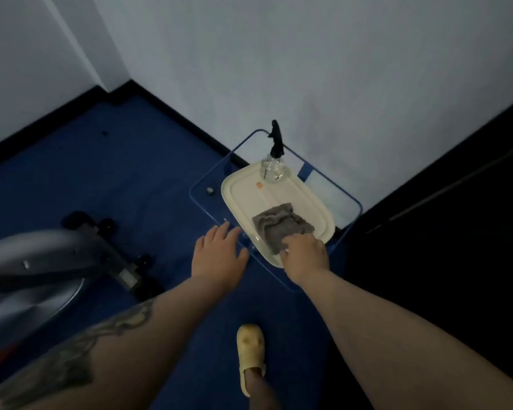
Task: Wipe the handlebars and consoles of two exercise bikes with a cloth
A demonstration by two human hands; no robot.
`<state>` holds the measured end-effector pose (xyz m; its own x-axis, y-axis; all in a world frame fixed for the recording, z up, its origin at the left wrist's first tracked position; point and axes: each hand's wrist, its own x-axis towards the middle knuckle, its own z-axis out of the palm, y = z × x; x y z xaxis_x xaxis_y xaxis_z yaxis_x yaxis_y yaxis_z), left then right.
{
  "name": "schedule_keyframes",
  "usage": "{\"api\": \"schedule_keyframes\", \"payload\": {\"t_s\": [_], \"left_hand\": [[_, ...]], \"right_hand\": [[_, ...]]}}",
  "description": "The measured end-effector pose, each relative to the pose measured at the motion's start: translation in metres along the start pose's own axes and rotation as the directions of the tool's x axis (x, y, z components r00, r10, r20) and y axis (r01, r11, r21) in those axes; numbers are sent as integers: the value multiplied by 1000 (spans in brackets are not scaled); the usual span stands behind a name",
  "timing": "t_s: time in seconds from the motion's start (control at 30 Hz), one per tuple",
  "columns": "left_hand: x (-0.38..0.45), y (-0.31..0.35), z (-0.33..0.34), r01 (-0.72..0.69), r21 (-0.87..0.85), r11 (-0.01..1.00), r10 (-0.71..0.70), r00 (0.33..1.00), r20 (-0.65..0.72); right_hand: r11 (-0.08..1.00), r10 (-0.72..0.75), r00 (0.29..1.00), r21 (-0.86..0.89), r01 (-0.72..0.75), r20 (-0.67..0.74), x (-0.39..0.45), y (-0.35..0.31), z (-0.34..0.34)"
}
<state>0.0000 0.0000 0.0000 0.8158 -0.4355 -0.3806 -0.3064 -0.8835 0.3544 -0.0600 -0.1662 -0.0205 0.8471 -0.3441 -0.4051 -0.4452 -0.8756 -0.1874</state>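
A crumpled grey cloth lies on a cream tray that rests on a blue-edged glass side table. My right hand is curled over the cloth's near corner, fingers closed on it. Just left of the tray, my left hand hovers open above the table's near edge, holding nothing. At the far left, the grey frame and base of an exercise bike shows, blurred; its handlebars and console are out of view.
A clear spray bottle with a black trigger stands at the tray's far end. White walls meet in the corner behind the table. A dark panel fills the right side. My foot in a yellow clog stands on the blue carpet.
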Motion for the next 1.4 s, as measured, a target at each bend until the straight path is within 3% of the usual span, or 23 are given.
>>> {"api": "schedule_keyframes", "payload": {"t_s": [0.1, 0.37, 0.73, 0.93, 1.07, 1.23, 1.4], "left_hand": [[22, 0, 18, 69, -111, 991, -76, 995, -58], [27, -24, 58, 84, -122, 989, -94, 992, -82], [22, -36, 49, 153, -128, 980, -165, 982, -95], [-9, -45, -2, 243, -133, 961, -257, 961, -101], [-46, -74, -44, 395, -235, 888, -428, 897, -110], [-125, -141, -75, 502, -462, 731, -592, 804, -63], [-251, -221, -70, 589, -545, 596, -754, 644, -129]], "right_hand": [[1000, 13, 999, 18, -13, -33, 39, 2, 23], [992, 83, 990, 102, -71, -116, 76, -6, 69], [997, 45, 982, 73, -32, -182, 77, -9, 48], [990, -139, 961, -43, 132, -239, 47, -34, -18], [945, -319, 932, -128, 300, -173, 15, -89, -55], [818, -570, 820, -126, 561, -56, -37, -191, -58], [560, -817, 571, -128, 819, 79, -106, -295, -24]]}}
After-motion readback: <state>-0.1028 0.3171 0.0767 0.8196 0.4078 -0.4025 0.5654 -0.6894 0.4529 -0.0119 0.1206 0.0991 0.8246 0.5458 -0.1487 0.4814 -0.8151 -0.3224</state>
